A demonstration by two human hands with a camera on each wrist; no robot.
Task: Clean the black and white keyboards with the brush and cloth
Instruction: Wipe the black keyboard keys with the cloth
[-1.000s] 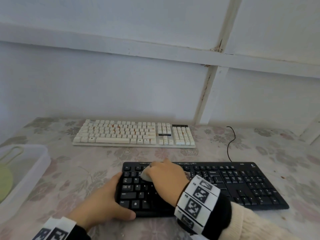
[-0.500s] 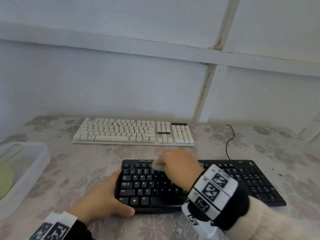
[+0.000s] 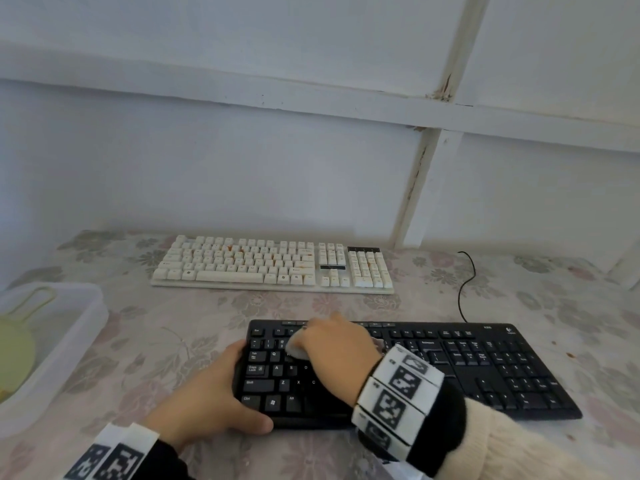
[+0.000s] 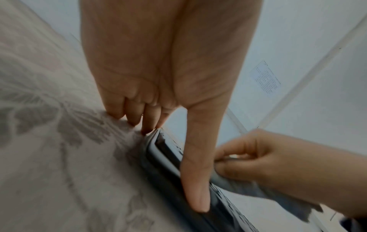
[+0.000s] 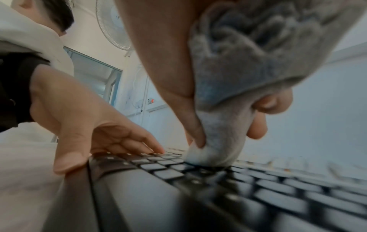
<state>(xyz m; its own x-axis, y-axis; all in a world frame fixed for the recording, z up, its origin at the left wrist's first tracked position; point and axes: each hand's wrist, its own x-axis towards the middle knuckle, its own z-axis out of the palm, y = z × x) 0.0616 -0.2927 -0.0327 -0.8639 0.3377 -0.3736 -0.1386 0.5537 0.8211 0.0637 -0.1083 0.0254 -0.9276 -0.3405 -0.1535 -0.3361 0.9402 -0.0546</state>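
The black keyboard lies across the near part of the table, and the white keyboard sits behind it by the wall. My right hand grips a bunched grey cloth and presses it on the upper-left keys. In the right wrist view the cloth bulges out of my right hand, its tip on the keys of the black keyboard. My left hand braces the keyboard's left end, with straight fingers along the side edge and the thumb on the front edge. The left wrist view shows my left hand on that corner.
A translucent plastic box stands at the left table edge and holds a pale green round tool with a loop handle. The black keyboard's cable runs back towards the wall. A flowered cloth covers the table.
My right hand swept the cloth away and to the right over the top rows, then back to the upper-left keys. My left hand stayed on the keyboard's left end.
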